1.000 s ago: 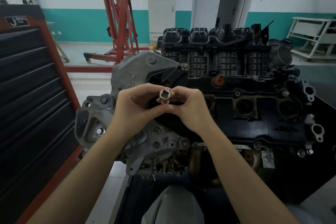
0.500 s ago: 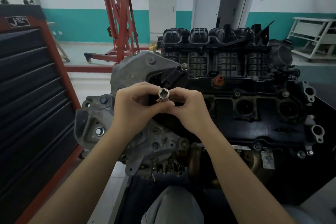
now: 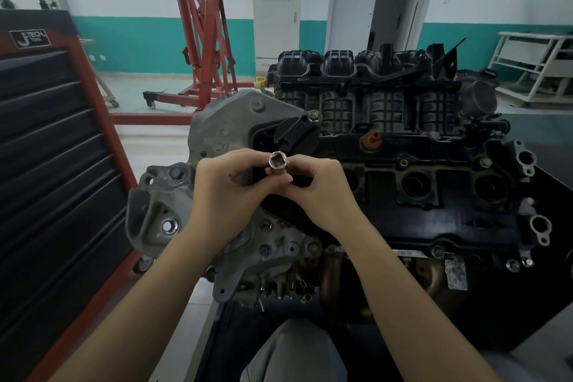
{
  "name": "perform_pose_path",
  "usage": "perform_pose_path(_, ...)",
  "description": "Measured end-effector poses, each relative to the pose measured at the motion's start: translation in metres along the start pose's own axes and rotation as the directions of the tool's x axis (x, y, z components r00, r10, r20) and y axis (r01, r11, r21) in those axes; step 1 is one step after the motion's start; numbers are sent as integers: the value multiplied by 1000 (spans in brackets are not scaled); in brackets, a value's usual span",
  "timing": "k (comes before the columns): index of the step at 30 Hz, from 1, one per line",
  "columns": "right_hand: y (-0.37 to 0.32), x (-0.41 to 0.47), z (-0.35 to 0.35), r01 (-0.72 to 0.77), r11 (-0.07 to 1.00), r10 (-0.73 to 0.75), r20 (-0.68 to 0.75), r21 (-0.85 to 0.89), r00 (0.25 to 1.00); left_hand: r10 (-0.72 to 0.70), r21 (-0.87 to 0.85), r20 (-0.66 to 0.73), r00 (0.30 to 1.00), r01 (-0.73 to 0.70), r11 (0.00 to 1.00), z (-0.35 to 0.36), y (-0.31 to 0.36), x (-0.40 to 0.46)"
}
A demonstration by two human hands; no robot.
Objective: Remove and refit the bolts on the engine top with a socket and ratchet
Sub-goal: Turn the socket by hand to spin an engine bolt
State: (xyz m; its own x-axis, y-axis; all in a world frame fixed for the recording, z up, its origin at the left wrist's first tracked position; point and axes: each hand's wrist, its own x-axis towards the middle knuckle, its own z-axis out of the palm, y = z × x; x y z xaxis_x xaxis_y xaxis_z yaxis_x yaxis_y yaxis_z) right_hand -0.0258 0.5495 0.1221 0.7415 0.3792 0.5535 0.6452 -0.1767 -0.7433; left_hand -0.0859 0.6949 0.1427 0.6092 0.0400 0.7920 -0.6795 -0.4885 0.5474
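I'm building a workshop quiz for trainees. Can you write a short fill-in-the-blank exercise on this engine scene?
1. The short silver metal socket is held by ____ hands, the left hand and the right hand.
2. The socket's drive hole facing the camera is ____ in shape.
3. The tall steel engine hoist behind the black engine top is painted ____.
4. The black drawer tool cabinet stands on the person's ____ side.

Missing words: both; square; red; left

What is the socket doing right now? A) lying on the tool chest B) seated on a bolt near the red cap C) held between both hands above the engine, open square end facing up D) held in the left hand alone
C: the socket is pinched by the left hand and the right hand over the engine, its square opening toward the camera.
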Motion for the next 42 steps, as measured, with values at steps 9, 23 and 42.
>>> perform_pose_path(9, -1, 0, 0, 13, 999, -15, -63, -29, 998, -54, -114, 57, 997, 61, 992, -1, 0, 0)
perform_pose_path(23, 0, 0, 1, -11, 998, 7, -54, -68, 999, 9, -97, 16, 1000, -8, 995, 4, -10, 0)
perform_pose_path(42, -2, -1, -1, -13, 1000, 13, -24, -9, 1000, 7, -269, 106, 994, 22, 963, 4, -14, -1)
